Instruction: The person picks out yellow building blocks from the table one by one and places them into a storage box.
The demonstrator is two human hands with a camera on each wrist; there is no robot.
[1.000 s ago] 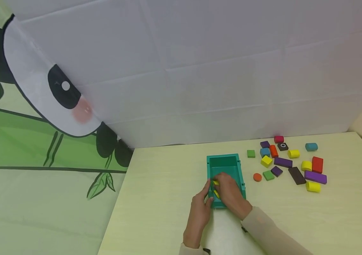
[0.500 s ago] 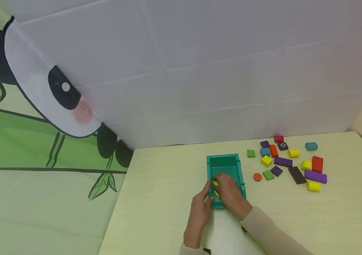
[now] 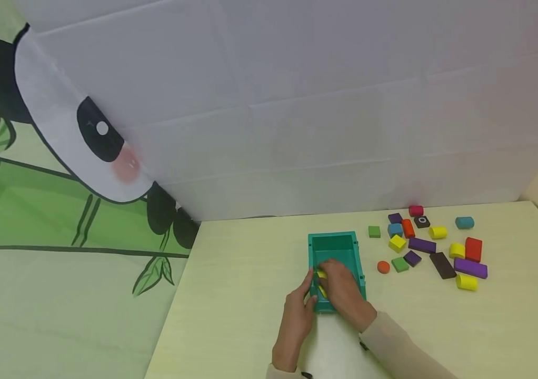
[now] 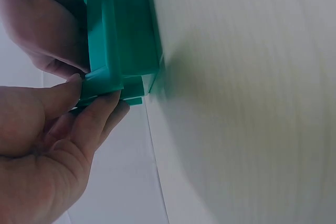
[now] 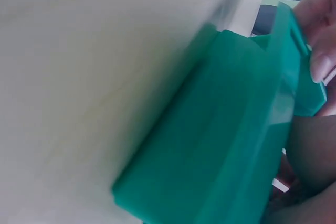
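A teal-green plastic box (image 3: 338,241), open at the top, stands on the table. My left hand (image 3: 297,314) pinches the rim of its left wall near the front corner; in the left wrist view, thumb and fingers of the left hand (image 4: 58,145) lie on either side of that edge. Reaching inside, my right hand (image 3: 343,287) has its fingers curled at a yellow block (image 3: 322,275) against the left wall. Those fingers hide most of the block. In the right wrist view the box's outer wall (image 5: 220,129) covers what the right hand holds.
Right of the box lie scattered toy blocks: a green square (image 3: 374,231), an orange disc (image 3: 383,267), a dark brown plank (image 3: 442,265), a purple bar (image 3: 470,268), a red block (image 3: 474,249) and several yellow cylinders. A white cloth (image 3: 321,131) hangs behind the table.
The head view has shifted slightly, so the table and blocks appear a little lower. Both hands keep their places at the box.
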